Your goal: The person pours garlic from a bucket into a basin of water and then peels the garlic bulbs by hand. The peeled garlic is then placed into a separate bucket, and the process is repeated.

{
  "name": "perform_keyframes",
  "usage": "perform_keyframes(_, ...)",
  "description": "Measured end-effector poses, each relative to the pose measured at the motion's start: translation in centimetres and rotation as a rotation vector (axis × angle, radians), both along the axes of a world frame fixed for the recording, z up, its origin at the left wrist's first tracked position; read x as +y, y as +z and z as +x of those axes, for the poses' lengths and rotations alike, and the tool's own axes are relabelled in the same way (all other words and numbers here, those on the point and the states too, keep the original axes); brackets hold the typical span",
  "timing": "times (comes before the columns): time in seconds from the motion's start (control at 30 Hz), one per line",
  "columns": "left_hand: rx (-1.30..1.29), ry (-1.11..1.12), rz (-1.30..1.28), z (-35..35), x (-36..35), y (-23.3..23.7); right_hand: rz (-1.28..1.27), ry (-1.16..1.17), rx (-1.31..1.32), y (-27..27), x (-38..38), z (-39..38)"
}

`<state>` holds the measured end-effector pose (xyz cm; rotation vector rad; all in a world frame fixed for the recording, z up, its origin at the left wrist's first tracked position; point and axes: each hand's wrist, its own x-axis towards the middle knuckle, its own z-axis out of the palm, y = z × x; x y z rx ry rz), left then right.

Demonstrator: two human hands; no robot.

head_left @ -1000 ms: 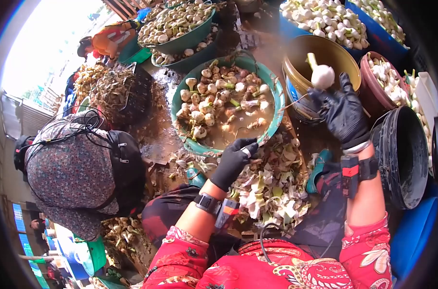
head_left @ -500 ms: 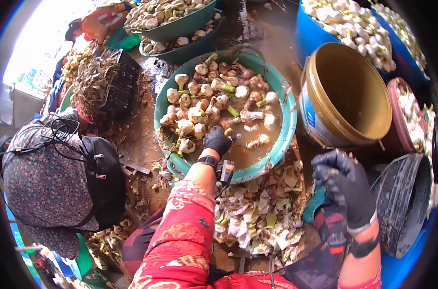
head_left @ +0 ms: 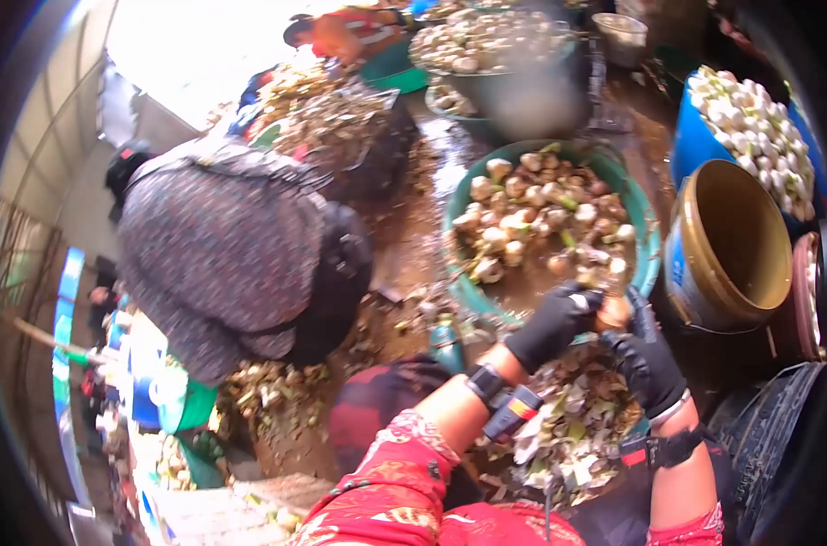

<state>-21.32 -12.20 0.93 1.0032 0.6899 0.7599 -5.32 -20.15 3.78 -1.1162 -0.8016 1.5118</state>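
Both of my hands wear dark gloves and meet at the near right edge of the green basin [head_left: 650,259]. A brownish bulb [head_left: 613,313] is between them. My left hand [head_left: 559,320] has its fingers closed on the bulb's left side. On the other side my right hand [head_left: 645,357] holds the same bulb, its fingers curled round it. Many bulbs [head_left: 532,196], some with short green stems, lie in muddy water in the basin. Beneath my hands is a heap of peeled skins [head_left: 577,437]. The picture is slightly blurred.
A person in a patterned top [head_left: 222,246] bends at the left. A gold bucket [head_left: 736,246] and a blue tub of white bulbs [head_left: 750,127] stand right. Behind the basin is another full tub [head_left: 486,45]. A black crate [head_left: 377,155] holds skins; another person [head_left: 350,35] is beyond.
The view has swung left, so things appear farther right. My left hand has come out of the basin with a bulb, and my right hand has joined it there.
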Motion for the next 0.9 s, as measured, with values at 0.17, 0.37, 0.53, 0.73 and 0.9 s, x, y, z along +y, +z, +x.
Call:
perform_keyframes(0.17,0.157,0.057,0.256,-1.9,-5.4,5.1,0.154,-0.084,0.108,0.6,-2.3,-2.7)
perform_keyframes(0.37,0.082,0.137,0.214,-4.0,-7.6,7.9,0.323,0.027,-0.034,4.1,-4.2,-3.9)
perform_keyframes(0.53,0.159,0.134,0.31,-4.6,-8.1,9.2,0.311,0.011,-0.044,4.3,-4.7,-4.5)
perform_keyframes(0.73,0.237,0.088,0.417,-4.3,-7.2,7.7,0.3,0.043,-0.075,4.8,-5.1,-3.7)
perform_keyframes(0.9,0.027,0.035,0.142,-3.9,-7.4,9.4,0.257,0.086,-0.029,5.6,-4.4,-2.6)
